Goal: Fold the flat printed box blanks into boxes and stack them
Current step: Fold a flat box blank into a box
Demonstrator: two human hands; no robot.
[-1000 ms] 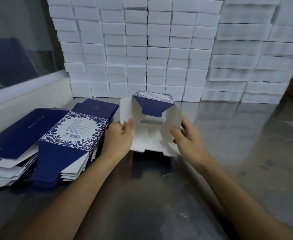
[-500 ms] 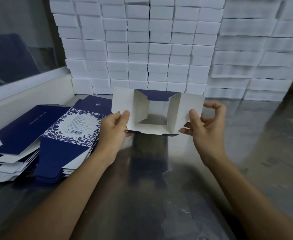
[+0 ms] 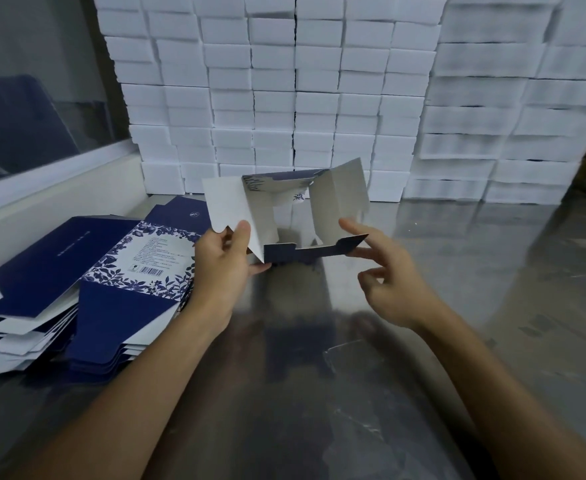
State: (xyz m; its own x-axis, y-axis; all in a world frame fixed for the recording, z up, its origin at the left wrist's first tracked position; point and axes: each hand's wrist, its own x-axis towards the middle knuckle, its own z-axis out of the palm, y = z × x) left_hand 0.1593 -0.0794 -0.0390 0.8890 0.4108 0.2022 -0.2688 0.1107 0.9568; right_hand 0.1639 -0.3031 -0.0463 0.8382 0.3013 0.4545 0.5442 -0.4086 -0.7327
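A half-formed box (image 3: 336, 199), white inside and dark blue with a floral print outside, is held above the steel table with its open end facing me and its flaps spread. My left hand (image 3: 224, 268) pinches its lower left corner between thumb and fingers. My right hand (image 3: 388, 271) is at the lower right, fingers spread, with the index fingertip touching the dark blue bottom flap. A pile of flat printed blanks (image 3: 87, 278) lies on the table to the left.
A high wall of stacked white boxes (image 3: 284, 98) fills the back of the table, with more stacks (image 3: 513, 116) at the right. A white ledge with a glass pane (image 3: 38, 98) runs along the left. The steel table (image 3: 457, 306) is reflective.
The box has tilted, its right side now higher. My right hand has let go of the right flap and dropped to the bottom flap. My left hand keeps its hold.
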